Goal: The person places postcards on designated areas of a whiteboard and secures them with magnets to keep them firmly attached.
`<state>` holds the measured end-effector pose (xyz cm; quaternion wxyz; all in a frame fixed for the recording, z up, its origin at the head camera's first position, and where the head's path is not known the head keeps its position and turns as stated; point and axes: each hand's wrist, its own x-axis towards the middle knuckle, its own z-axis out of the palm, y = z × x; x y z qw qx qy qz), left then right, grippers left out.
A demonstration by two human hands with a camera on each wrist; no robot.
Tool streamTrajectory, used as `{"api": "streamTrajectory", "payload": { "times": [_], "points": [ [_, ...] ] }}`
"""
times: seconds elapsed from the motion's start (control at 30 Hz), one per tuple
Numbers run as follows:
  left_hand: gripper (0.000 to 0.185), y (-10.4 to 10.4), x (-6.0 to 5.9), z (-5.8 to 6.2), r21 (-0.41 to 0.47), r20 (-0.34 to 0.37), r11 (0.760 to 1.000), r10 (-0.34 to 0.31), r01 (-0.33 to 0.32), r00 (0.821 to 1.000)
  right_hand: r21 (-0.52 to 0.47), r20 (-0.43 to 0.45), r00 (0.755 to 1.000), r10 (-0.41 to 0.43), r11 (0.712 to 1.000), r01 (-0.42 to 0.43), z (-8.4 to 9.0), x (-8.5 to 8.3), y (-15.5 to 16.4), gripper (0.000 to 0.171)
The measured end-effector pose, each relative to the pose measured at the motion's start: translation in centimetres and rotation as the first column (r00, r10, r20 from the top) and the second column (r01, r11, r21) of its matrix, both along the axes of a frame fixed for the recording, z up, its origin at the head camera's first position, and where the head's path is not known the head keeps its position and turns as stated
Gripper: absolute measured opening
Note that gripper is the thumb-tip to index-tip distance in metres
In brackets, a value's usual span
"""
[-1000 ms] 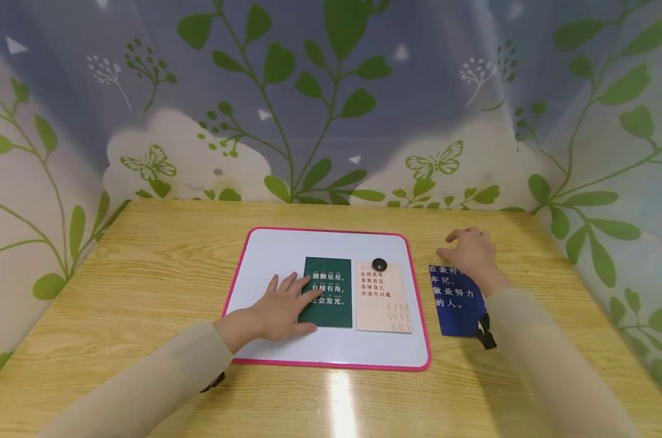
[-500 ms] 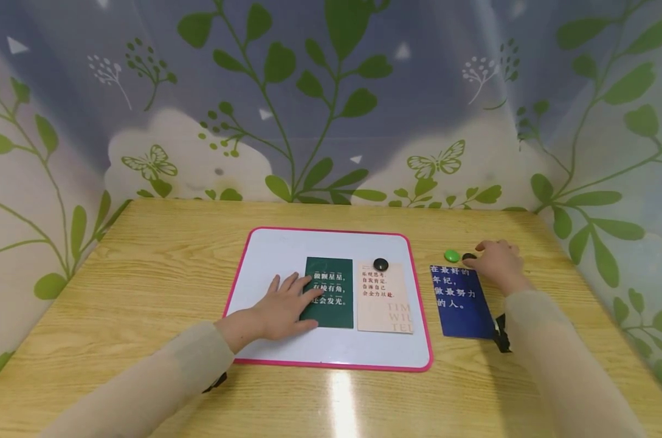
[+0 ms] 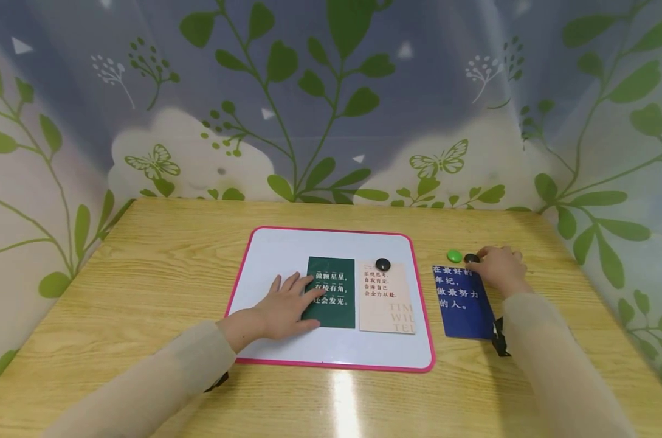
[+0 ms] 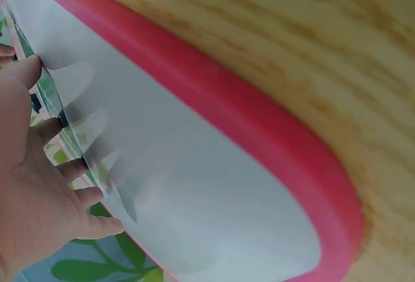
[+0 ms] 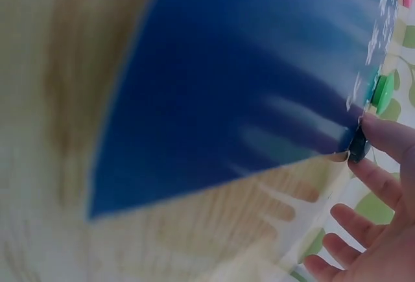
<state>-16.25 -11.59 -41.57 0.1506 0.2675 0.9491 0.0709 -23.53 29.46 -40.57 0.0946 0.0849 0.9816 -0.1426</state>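
The left hand (image 3: 280, 311) lies open, fingers spread over the green card (image 3: 338, 315) on a pink-rimmed whiteboard (image 3: 278, 244), apparently to steady it. Just right of that hand, a cream card (image 3: 382, 313) shares the board, a black disc (image 3: 382, 264) on its upper part, perhaps to keep it down. The right hand (image 3: 503, 269) pinches a second black disc (image 3: 472, 258) between thumb and forefinger, a grip suiting something small and round; whether it touches the tabletop (image 3: 194, 243) is hard to tell. Left of those fingertips sits a green disc (image 3: 454, 256); nearer the wrist lies a blue card (image 3: 464, 319).
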Motion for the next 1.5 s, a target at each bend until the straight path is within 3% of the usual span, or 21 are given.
{"api": "streamTrajectory", "payload": {
  "times": [0.4, 0.53, 0.93, 1.13, 1.5],
  "points": [
    [0.063, -0.4, -0.2, -0.2, -0.009, -0.021, 1.000, -0.008, 0.008, 1.000, -0.043, -0.047, 0.998, -0.032, 0.999, 0.030, 0.9, -0.2, -0.9, 0.058],
    [0.063, -0.5, -0.2, -0.2, -0.010, -0.028, 1.000, -0.018, 0.017, 0.999, -0.018, -0.069, 0.998, 0.004, 1.000, -0.006, 1.7, -0.5, -2.2, 0.056],
    [0.063, -0.4, -0.2, -0.2, -0.003, -0.032, 1.000, -0.014, 0.014, 0.999, -0.084, -0.100, 0.986, 0.135, 0.986, -0.143, 3.5, -1.0, -10.0, 0.046],
    [0.062, -0.5, 0.2, -0.1, -0.001, -0.027, 1.000, -0.011, 0.011, 1.000, -0.063, -0.110, 0.967, 0.230, 0.969, -0.238, 3.5, -1.0, -14.4, 0.044],
    [0.063, -0.4, 0.4, -0.3, -0.015, -0.020, 1.000, -0.008, 0.008, 1.000, -0.063, -0.115, 0.944, 0.309, 0.946, -0.318, 1.9, -1.0, -20.5, 0.037]
  ]
}}
